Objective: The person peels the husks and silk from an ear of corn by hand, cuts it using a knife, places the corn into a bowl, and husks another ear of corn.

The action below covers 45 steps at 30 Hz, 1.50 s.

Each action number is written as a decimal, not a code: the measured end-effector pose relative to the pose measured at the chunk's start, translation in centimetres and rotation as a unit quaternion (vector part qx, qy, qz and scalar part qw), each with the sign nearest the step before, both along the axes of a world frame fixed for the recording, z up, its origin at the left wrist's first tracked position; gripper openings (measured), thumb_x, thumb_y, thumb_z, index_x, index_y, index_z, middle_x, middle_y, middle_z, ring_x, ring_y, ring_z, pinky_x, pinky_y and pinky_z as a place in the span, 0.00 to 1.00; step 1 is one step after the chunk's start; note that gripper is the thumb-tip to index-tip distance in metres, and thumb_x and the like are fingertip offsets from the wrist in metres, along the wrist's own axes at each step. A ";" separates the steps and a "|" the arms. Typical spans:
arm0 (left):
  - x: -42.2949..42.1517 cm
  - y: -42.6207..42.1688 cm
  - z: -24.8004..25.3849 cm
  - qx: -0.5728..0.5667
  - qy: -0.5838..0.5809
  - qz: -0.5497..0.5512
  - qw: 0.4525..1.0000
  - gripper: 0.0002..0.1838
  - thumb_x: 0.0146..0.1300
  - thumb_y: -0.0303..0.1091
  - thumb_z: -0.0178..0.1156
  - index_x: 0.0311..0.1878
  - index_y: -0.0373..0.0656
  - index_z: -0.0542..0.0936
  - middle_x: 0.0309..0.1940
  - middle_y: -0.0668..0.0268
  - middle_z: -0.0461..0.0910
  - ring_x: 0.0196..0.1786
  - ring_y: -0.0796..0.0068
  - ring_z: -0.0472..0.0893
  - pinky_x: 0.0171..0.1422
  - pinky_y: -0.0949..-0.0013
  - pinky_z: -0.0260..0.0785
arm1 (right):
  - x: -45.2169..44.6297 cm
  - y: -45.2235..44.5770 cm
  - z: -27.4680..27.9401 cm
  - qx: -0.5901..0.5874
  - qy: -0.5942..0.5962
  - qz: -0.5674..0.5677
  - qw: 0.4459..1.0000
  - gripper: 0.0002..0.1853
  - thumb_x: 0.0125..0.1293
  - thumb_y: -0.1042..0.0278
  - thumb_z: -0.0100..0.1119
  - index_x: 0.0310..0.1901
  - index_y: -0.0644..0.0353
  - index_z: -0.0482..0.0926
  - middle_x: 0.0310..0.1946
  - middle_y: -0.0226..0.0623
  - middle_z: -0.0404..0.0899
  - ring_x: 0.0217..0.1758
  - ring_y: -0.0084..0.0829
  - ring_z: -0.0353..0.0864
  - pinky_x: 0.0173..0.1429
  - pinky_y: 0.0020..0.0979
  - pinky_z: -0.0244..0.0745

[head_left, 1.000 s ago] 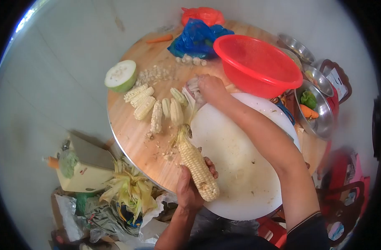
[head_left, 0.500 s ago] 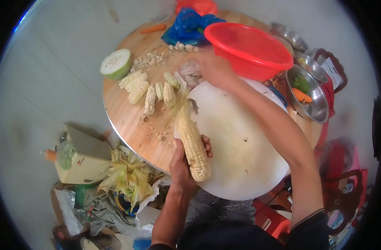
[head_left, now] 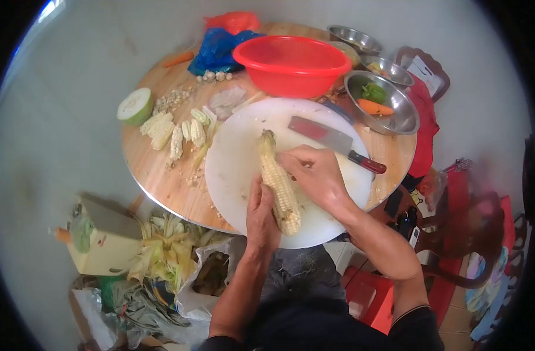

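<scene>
A peeled ear of corn [head_left: 282, 196] is held tilted over the round white cutting board [head_left: 232, 146], its dark stem end pointing away from me. My left hand [head_left: 261, 216] is closed around its lower left side, thumb up along the kernels. My right hand [head_left: 317, 175] is at the upper right side of the ear with fingers pinched together; anything between them is too small to make out. Beyond it, a cleaver [head_left: 323, 136] with a dark red handle lies flat on the board.
Corn pieces [head_left: 162, 131], half a pale green gourd [head_left: 135, 107] and garlic [head_left: 212, 76] lie on the round wooden table [head_left: 156, 181]. A red basin [head_left: 291, 76] stands behind the board, metal bowls [head_left: 408, 117] at right. Corn husks [head_left: 165, 251] fill a bag below left.
My right hand has come back from the board's far edge to the corn. The loose husk strands at the ear's top are gone from it. The cleaver now shows; the view has shifted.
</scene>
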State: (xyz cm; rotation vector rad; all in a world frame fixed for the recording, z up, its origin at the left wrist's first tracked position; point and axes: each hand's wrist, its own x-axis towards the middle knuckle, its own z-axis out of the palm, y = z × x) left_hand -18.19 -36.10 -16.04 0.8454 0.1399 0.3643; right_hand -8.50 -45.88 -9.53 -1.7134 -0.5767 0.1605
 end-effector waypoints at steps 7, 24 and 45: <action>0.2 -1.5 -1.3 -0.047 0.014 -0.018 0.999 0.27 0.83 0.45 0.47 0.76 0.40 0.63 0.60 0.63 0.76 0.57 0.74 0.79 0.60 0.68 0.75 | -1.7 -4.1 -1.3 -0.071 -0.105 -0.046 0.991 0.10 0.74 0.69 0.62 0.43 0.69 0.85 0.32 0.28 0.82 0.33 0.16 0.76 0.39 0.24 0.74; 0.1 -2.2 -1.3 0.103 -0.043 -0.031 0.993 0.34 0.76 0.37 0.62 0.77 0.34 0.61 0.68 0.57 0.73 0.68 0.68 0.73 0.72 0.65 0.66 | 0.2 -4.4 0.4 -0.014 0.022 -0.029 0.999 0.15 0.71 0.63 0.65 0.45 0.70 0.85 0.33 0.36 0.86 0.35 0.21 0.82 0.44 0.27 0.77; 0.0 -1.4 -1.1 -0.065 0.045 -0.065 0.995 0.29 0.79 0.53 0.47 0.63 0.34 0.73 0.45 0.54 0.83 0.42 0.66 0.83 0.47 0.65 0.78 | 0.4 -10.4 -1.8 0.268 0.229 -0.062 0.934 0.12 0.82 0.67 0.50 0.56 0.66 0.73 0.39 0.33 0.79 0.37 0.26 0.83 0.52 0.36 0.88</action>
